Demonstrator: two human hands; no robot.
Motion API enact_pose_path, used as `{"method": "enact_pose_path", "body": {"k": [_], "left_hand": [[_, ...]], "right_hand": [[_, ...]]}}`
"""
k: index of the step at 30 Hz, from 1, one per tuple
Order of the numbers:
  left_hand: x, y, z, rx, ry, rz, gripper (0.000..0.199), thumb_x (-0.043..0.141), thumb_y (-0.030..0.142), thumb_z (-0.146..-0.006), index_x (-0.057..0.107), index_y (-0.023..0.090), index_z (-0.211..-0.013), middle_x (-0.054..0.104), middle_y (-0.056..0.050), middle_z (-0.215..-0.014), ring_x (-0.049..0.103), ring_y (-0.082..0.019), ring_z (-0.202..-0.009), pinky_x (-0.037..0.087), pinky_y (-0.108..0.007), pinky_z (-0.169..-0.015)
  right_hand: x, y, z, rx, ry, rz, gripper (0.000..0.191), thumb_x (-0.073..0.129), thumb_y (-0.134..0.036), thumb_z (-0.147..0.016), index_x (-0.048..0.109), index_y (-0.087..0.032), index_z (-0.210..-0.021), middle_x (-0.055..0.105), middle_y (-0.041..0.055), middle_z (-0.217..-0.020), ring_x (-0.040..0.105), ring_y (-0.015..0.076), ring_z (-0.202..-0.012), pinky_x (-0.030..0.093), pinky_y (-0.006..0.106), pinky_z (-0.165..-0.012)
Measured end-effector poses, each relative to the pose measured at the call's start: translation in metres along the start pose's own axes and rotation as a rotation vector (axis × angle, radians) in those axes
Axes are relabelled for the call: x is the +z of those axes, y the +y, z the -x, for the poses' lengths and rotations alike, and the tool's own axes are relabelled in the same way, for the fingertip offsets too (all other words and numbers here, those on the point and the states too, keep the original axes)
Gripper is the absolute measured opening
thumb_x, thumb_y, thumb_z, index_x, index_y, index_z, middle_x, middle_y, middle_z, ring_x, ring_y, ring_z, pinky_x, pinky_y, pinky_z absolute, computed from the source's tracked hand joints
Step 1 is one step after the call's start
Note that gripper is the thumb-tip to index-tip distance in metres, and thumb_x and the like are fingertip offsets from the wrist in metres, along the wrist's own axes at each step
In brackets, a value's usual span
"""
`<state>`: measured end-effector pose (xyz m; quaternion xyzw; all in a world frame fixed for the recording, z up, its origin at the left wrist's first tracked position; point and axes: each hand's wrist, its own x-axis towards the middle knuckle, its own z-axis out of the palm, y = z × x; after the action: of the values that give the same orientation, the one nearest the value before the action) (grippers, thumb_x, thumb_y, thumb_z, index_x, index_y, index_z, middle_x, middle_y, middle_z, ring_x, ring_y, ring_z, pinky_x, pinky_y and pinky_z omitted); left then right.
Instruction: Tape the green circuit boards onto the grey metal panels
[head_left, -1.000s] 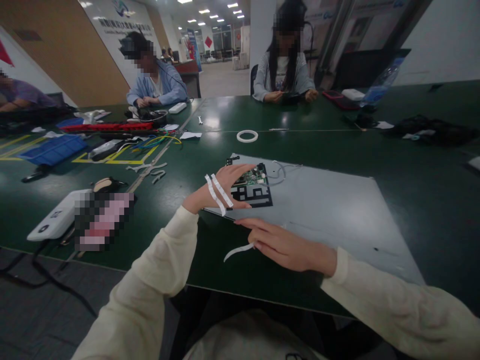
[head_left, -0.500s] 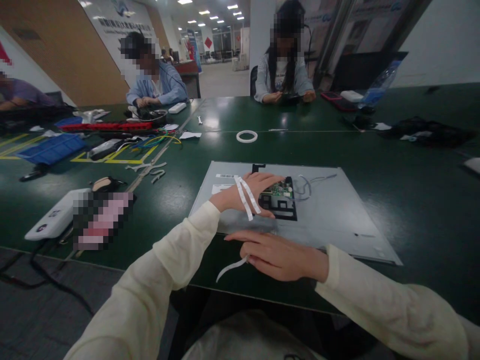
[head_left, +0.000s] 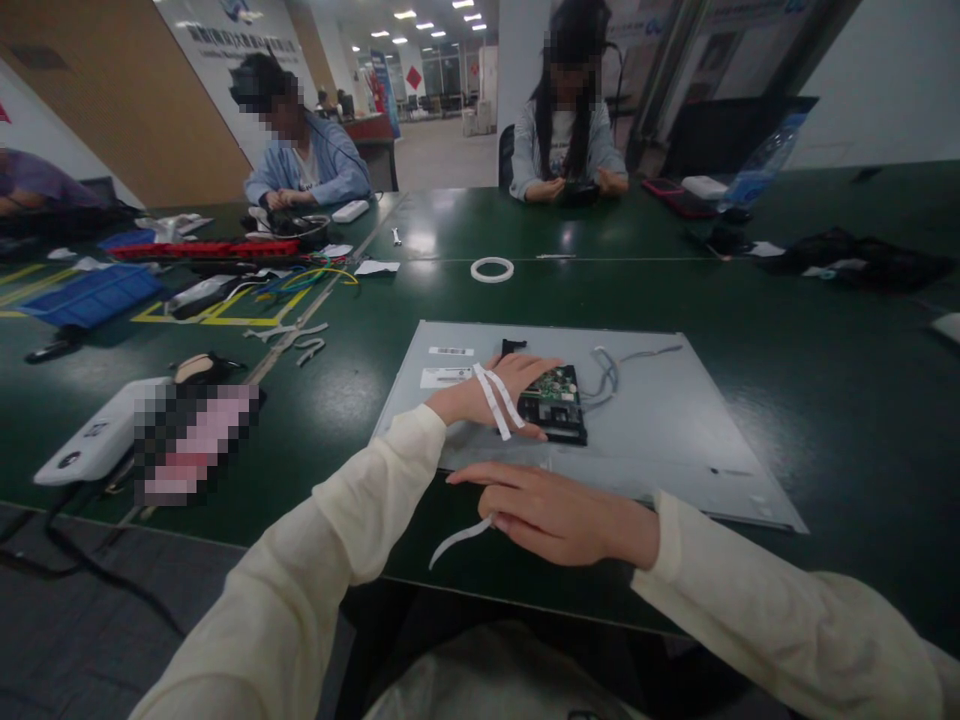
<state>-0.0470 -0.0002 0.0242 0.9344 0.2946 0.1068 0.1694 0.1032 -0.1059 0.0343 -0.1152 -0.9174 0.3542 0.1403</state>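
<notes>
The left hand (head_left: 491,392) is spreading over the left part of a black frame (head_left: 571,436), its fingers extending toward the top of the green circuit board (head_left: 556,384) and its thumb reaching along the frame's lower part. The grip is standing open; whether the palm is pressing on the frame cannot be told. Two white tape strips (head_left: 495,402) are lying across the back of this hand. The right hand (head_left: 566,512) is pinching one end of a loose white strip (head_left: 457,540) between thumb and curled fingers, its index finger pointing left, and the strip's free end is curving down over the green table (head_left: 712,290). The board is sitting within the frame, which is resting left of centre on a flat grey metal panel (head_left: 645,440). A grey cable (head_left: 613,375) is looping on the panel to the right of the board, and two white labels (head_left: 448,377) are showing near the panel's left side. Beyond the panel, a white tape roll (head_left: 492,280) is lying flat. Off to the left, a blue tray (head_left: 90,300) and a white device (head_left: 97,435) are resting on the table. Across it, two people (head_left: 322,160) are sitting, both holding their hands near the tabletop.
</notes>
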Motion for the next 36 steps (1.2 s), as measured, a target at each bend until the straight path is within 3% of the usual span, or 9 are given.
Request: {"method": "enact_pose_path", "body": {"k": [6,14,18,23,30,36], "left_hand": [[0.006,-0.003,-0.003,0.003,0.042,-0.001,0.104,0.066,0.066,-0.065,0.022,0.018,-0.145,0.028,-0.018,-0.148,0.025,-0.036,-0.136,0.023,-0.055,-0.109],[-0.010,-0.012,0.015,-0.125,0.204,-0.048,0.079,0.045,0.061,-0.085,0.020,0.018,-0.145,0.022,-0.017,-0.151,0.023,-0.031,-0.139,0.022,-0.051,-0.111],[-0.013,-0.025,0.030,-0.115,0.166,-0.097,0.078,0.042,0.060,-0.086,0.018,0.016,-0.145,0.021,-0.018,-0.151,0.022,-0.031,-0.139,0.021,-0.050,-0.111],[-0.002,-0.042,0.038,-0.164,0.152,-0.094,0.073,0.037,0.055,-0.091,0.013,0.012,-0.145,0.022,-0.020,-0.151,0.023,-0.028,-0.139,0.022,-0.048,-0.111],[-0.003,-0.042,0.040,-0.217,0.045,-0.090,0.077,0.036,0.057,-0.090,0.012,0.011,-0.146,0.019,-0.021,-0.151,0.021,-0.030,-0.140,0.018,-0.052,-0.111],[-0.005,-0.042,0.045,-0.216,0.023,-0.059,0.081,0.043,0.061,-0.085,0.012,0.019,-0.147,0.009,-0.020,-0.154,0.016,-0.035,-0.140,0.016,-0.059,-0.109]], "right_hand": [[-0.002,0.000,-0.002,-0.004,-0.004,-0.029,0.019,0.035,-0.014,-0.091,0.053,-0.014,-0.097,0.041,0.0104,-0.138,0.047,0.0153,-0.117,0.040,0.033,-0.098],[0.000,0.001,-0.001,-0.004,0.005,-0.061,0.019,0.035,-0.016,-0.093,0.053,-0.014,-0.097,0.042,0.0103,-0.138,0.048,0.0147,-0.116,0.040,0.032,-0.097],[0.000,0.002,0.000,-0.001,0.012,-0.070,0.018,0.035,-0.016,-0.092,0.052,-0.015,-0.098,0.041,0.0104,-0.138,0.047,0.0141,-0.118,0.040,0.031,-0.098],[-0.002,0.003,-0.002,0.002,0.003,-0.083,0.018,0.035,-0.015,-0.093,0.051,-0.014,-0.099,0.041,0.0106,-0.138,0.044,0.0134,-0.121,0.039,0.030,-0.100],[0.000,0.003,-0.006,-0.007,0.010,-0.101,0.018,0.035,-0.016,-0.093,0.051,-0.014,-0.099,0.042,0.0108,-0.137,0.044,0.0142,-0.122,0.039,0.031,-0.100],[0.001,0.002,-0.007,0.001,0.025,-0.112,0.016,0.037,-0.015,-0.092,0.051,-0.015,-0.099,0.046,0.0109,-0.134,0.048,0.0142,-0.116,0.040,0.032,-0.098]]}}
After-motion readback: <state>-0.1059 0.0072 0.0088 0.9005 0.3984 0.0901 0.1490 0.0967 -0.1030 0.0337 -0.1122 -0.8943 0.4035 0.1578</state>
